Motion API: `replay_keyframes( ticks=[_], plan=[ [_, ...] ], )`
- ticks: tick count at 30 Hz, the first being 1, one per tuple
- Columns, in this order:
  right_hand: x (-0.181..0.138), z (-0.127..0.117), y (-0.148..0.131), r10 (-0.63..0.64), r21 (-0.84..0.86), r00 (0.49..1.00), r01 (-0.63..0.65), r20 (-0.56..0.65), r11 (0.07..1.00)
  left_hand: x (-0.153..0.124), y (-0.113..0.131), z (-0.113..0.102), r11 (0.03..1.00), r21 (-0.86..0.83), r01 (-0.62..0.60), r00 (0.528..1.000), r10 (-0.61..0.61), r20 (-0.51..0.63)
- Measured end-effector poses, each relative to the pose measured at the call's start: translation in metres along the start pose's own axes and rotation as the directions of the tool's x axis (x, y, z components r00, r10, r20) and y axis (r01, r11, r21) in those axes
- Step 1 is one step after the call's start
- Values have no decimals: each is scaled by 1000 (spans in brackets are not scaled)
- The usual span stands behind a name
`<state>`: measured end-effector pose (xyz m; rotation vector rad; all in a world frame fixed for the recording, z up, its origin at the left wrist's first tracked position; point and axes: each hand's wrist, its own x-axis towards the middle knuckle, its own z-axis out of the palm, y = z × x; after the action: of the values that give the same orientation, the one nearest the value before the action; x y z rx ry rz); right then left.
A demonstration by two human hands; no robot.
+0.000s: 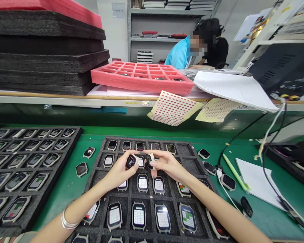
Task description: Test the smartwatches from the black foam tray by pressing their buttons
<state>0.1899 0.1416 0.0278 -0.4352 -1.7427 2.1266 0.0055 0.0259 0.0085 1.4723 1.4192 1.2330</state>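
Note:
My left hand (121,168) is closed around a small smartwatch body (130,161) with a dark screen, held just above a black foam tray (96,170). My right hand (167,163) pinches a second watch body (150,161) right beside it, fingers curled. Both hands meet over the tray's second row. The tray's pockets hold several watch bodies, many with lit white or green screens (138,216). A silver bracelet (67,221) sits on my left wrist.
A second black tray of watches (27,162) lies at left. Loose watch bodies (81,169) rest on the green mat, with more at right (227,181) near cables, a green pen (234,172) and paper. A pink foam tray (142,77), stacked black foam and sticker sheets sit on the shelf; a person works beyond.

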Motion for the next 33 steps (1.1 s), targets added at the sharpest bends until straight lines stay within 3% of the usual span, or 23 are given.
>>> replay_keyframes(
  ticks=[6,21,33],
  plan=[
    [0,-1,2,27,2,1000,-27,15,1000,-1,3,0,999,30,-13,999,12,29],
    [-1,1,2,19,-12,999,-19,26,1000,0,1,0,999,-45,-21,999,19,-42],
    [-1,2,1,31,-62,999,-30,26,998,-2,4,0,999,39,-37,999,38,-14]
  ],
)
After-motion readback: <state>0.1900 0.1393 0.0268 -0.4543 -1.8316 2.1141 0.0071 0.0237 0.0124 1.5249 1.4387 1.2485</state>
